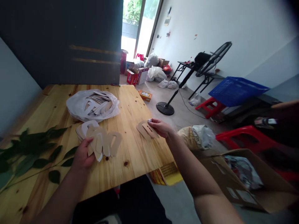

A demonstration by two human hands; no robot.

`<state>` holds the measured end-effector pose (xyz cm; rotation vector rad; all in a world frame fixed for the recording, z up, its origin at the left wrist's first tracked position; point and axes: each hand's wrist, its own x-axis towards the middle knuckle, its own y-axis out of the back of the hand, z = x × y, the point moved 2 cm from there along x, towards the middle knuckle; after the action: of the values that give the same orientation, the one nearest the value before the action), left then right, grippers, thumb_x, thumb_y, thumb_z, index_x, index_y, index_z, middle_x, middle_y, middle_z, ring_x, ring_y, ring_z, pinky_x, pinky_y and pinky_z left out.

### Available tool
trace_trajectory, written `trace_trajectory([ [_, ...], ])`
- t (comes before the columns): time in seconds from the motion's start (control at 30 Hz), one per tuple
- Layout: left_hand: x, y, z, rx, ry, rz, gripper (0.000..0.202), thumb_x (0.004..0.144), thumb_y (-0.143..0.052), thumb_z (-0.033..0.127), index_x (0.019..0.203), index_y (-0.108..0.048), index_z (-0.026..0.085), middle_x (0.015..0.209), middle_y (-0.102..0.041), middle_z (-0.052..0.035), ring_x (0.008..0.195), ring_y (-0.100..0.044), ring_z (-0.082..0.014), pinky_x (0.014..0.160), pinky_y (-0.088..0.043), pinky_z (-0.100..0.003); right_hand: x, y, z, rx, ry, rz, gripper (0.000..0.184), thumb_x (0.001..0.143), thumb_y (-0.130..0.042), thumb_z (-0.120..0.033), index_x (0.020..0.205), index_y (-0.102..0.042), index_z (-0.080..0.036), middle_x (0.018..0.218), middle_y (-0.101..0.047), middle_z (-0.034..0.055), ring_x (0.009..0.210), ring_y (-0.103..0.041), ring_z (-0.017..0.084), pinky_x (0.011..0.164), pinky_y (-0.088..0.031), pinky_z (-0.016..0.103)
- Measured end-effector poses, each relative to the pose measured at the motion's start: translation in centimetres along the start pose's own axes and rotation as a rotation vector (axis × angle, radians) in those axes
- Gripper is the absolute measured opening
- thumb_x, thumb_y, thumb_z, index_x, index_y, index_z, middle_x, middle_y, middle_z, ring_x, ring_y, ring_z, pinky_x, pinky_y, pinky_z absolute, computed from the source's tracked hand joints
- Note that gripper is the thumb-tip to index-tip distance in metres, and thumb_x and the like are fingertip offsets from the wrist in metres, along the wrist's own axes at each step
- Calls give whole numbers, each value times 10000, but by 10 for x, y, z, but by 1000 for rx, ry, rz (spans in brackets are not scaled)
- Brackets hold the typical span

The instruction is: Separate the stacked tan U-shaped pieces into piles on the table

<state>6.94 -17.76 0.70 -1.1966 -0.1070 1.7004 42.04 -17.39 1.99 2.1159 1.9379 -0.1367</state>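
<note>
My left hand (83, 154) grips a fanned stack of tan die-cut cardboard pieces (102, 142) just above the pine table (130, 149). A white-faced cut-out (85, 127) lies at the stack's far edge. My right hand (160, 127) pinches a smaller bunch of the same cardboard pieces (145, 130) by their upper edge, over the table's right side. Farther back, a white plastic bag (79, 107) lies open on the table, filled with many more flat pieces. A leafy green branch (28, 152) stretches across the table's left side, near my left hand.
A cardboard box (233, 183) stands open at lower right, beside a crumpled bag (198, 137) and red plastic stools (245, 138). Beyond the table are a standing fan (210, 60), a blue crate (237, 91), and boxes and bags (149, 70) by the glass door. A dark panel (60, 40) rises behind the table.
</note>
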Motion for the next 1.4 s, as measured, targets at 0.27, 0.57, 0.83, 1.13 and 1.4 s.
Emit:
trace_trajectory([
  [0.27,7,1,-1,10,-11,26,449,866,-459,0,1211,-681,181,706,-772,-42,808,-794,-283,768,-675,-426,37,-1,29,-450,148,310,98,723,-660,-261,671,-599,-205,603,-576,-41,618,-509,136,593,-384,252],
  [0.57,8,4,-8,-53,-30,-25,256,882,-538,62,1075,-700,105,752,-780,-83,831,-791,-264,861,-648,-407,-9,-63,0,-516,539,349,132,909,-577,-331,841,-605,-222,860,-624,59,738,-577,201,715,-456,335],
  [0.83,16,11,-20,-92,-173,-271,201,889,-682,200,1050,-733,91,986,-804,-137,1028,-758,-269,977,-585,-366,-43,-218,-15,-443,624,-8,205,924,-586,-277,736,-517,-235,785,-592,25,728,-580,175,681,-430,292],
  [1.13,12,10,-19,-138,-301,-359,282,802,-792,213,1066,-753,123,1019,-810,-117,1066,-749,-288,1050,-546,-428,-29,-232,-5,-308,493,62,217,883,-617,-342,1057,-572,-221,856,-642,22,719,-634,183,689,-514,310],
  [1.4,12,14,-19,-120,-295,-384,288,815,-801,212,1089,-749,139,1023,-815,-90,978,-770,-245,999,-581,-375,-36,-228,-10,-488,692,101,182,952,-530,-260,1092,-636,-211,921,-575,58,789,-629,195,764,-541,337],
])
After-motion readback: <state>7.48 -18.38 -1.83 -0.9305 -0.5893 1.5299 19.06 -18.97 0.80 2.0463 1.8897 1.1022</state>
